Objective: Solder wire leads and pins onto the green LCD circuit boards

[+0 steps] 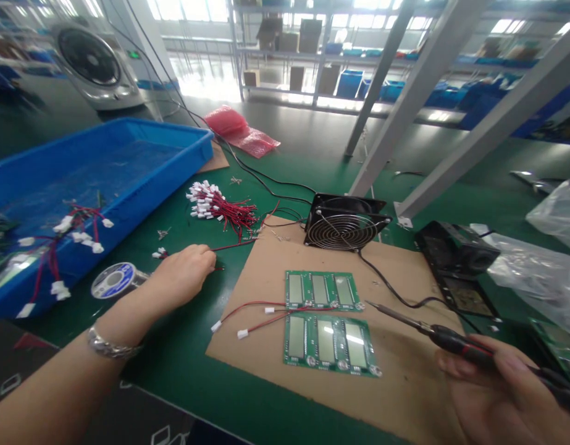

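Note:
My left hand is closed, knuckles up, low over the green mat. A thin wire end pokes out by its fingertips, and white plugs show behind it; the fingers hide the grip itself. In my right hand is a soldering iron, its tip pointing left, just right of the upper circuit board. A second circuit board lies below that one on the cardboard. Both carry grey display windows. Red leads with white plugs stretch left from the boards.
A bundle of red-black leads lies beyond my left hand. The solder spool sits beside my left forearm, near a blue bin. A black fan stands behind the boards, with a black stand at right and metal posts behind.

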### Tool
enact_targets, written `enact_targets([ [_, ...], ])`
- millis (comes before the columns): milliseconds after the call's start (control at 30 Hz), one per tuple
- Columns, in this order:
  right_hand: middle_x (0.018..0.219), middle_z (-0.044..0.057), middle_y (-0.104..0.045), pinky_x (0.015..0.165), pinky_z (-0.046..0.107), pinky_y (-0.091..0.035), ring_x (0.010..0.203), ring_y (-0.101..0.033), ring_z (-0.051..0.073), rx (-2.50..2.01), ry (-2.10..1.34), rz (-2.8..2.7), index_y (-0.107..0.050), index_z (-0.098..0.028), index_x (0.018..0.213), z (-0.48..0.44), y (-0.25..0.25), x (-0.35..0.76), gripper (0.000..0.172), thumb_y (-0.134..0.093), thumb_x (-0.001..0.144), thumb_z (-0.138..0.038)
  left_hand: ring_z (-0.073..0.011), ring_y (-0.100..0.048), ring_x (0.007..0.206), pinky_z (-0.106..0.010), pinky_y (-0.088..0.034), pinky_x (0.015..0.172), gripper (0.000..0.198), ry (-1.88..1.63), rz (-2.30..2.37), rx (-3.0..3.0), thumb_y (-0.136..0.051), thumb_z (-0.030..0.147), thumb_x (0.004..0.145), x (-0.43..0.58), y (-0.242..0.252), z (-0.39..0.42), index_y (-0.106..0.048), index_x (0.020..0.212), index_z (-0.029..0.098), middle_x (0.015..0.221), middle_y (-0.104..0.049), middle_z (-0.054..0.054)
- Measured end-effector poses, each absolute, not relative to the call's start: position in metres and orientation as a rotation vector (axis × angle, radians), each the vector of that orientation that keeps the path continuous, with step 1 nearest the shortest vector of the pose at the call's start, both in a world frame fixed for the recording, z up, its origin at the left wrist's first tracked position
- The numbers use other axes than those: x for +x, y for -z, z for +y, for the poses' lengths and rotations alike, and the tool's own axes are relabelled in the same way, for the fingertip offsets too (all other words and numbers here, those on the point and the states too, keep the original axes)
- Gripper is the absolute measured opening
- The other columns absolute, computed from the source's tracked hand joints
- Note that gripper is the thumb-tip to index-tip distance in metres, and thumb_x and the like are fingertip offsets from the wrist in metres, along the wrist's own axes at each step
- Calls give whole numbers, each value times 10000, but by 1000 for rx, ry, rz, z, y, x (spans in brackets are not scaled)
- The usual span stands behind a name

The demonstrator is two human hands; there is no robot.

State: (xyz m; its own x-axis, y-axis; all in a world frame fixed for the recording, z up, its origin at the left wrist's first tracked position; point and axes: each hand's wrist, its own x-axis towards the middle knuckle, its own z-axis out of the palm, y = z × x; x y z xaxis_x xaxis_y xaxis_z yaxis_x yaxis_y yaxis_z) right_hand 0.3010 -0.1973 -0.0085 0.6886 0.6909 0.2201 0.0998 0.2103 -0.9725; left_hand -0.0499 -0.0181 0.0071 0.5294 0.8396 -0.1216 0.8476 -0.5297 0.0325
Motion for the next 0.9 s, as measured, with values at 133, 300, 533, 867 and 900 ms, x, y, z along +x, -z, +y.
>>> enact_targets([
  [133,399,-5,-530,340,252,-407,347,-459,102,-1212,-612,-450,-622,-171,591,-195,2,289,94,-648,549,-252,-227,-574,677,-316,-424,599,235,33,1534,2631,-308,214,831,-45,-19,-35,-533,806,150,730,-609,-90],
  [300,438,-24,-528,357,237,-404,360,-472,93,-1193,-643,-454,-612,-158,604,-200,2,288,102,-647,563,-245,-168,-611,771,-266,-466,653,216,-371,1282,2519,-393,254,835,-24,-27,-85,-554,979,238,872,-661,-13],
  [533,421,-5,-540,388,229,-422,392,-482,94,-1202,-681,-465,-646,-167,627,-203,-7,281,113,-643,564,-260,-149,-617,734,-265,-483,660,268,-248,1082,2416,-409,102,778,16,-15,-124,-645,790,228,808,-682,-22],
  [867,486,11,-584,433,231,-450,447,-534,110,-1258,-752,-579,-652,-184,708,-219,-8,260,124,-624,653,-292,-105,-520,508,-217,-373,501,212,-184,1183,2192,-424,85,697,17,-6,-124,-601,658,194,556,-585,28],
  [900,493,11,-583,443,232,-455,453,-536,110,-1288,-754,-568,-648,-185,715,-221,-8,258,134,-626,656,-303,-105,-512,511,-219,-365,503,200,-176,1180,2186,-426,87,690,17,-5,-124,-593,658,192,555,-574,29],
])
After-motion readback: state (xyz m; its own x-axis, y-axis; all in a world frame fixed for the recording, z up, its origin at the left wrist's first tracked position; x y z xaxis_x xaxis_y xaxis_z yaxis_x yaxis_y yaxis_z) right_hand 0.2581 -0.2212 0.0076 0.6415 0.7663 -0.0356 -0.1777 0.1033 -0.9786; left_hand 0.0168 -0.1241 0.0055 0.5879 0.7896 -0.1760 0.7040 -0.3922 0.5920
